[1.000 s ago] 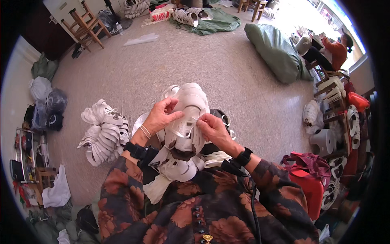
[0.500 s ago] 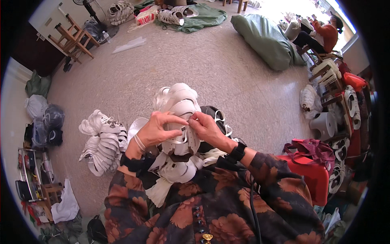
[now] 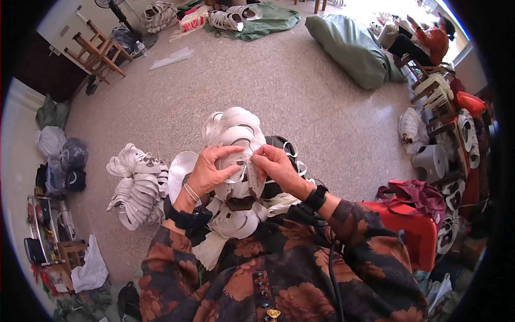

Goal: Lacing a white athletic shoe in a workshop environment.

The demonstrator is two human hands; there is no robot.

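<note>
A white shoe upper [image 3: 248, 189] with a dark opening toward me lies at my lap, on top of other white uppers. My left hand [image 3: 208, 170] rests along its left side, thumb and forefinger spread apart over the eyelet area. Some of that hand's other fingers are hidden. At the right side my right hand [image 3: 279, 170] is closed in a pinch on a thin white shoelace [image 3: 244, 174], which loops across the front of the upper. Beyond the hands rises a stack of nested white uppers [image 3: 236, 124]. The lace's tip is too small to make out.
Piled uppers [image 3: 140, 188] stand on the floor to my left. A red stool [image 3: 410, 236] with a maroon bag [image 3: 416, 198] is at my right. Farther off are a large green sack [image 3: 348, 51], a seated person [image 3: 432, 43] and a wooden chair [image 3: 99, 51].
The right hand stays pinched near the eyelets, and the left fingers have shifted slightly over the upper. The whole view has moved a little.
</note>
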